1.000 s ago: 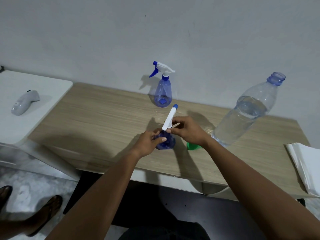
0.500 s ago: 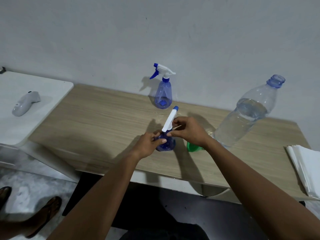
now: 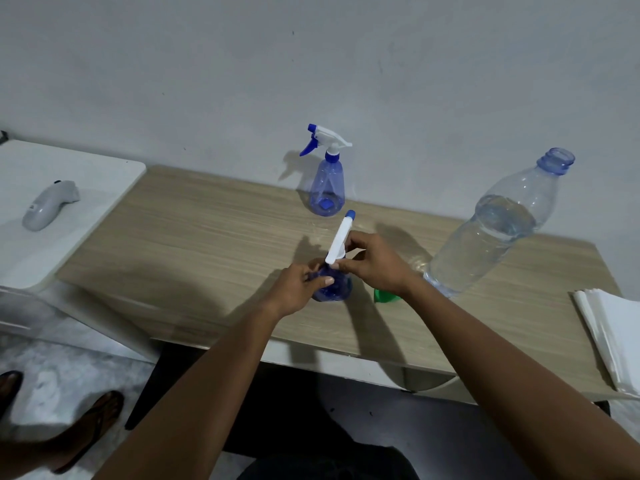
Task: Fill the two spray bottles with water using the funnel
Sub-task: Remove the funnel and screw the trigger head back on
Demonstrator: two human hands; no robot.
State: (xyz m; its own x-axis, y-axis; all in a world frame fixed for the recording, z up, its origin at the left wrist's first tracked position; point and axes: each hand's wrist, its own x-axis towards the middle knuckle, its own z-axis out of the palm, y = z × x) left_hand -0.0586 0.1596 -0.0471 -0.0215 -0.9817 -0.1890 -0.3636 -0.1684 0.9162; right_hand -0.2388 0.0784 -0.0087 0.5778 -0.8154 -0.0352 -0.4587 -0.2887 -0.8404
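Gripping the near spray bottle on the counter, the left hand curls its fingers round the body while the right hand pinches the white spray head, green funnel just right.

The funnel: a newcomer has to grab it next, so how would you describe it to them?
On the wooden table, look between the held spray bottle and the big water bottle. The funnel peeks out from behind the wrist of the right hand, partly hidden. It is the only green thing there.
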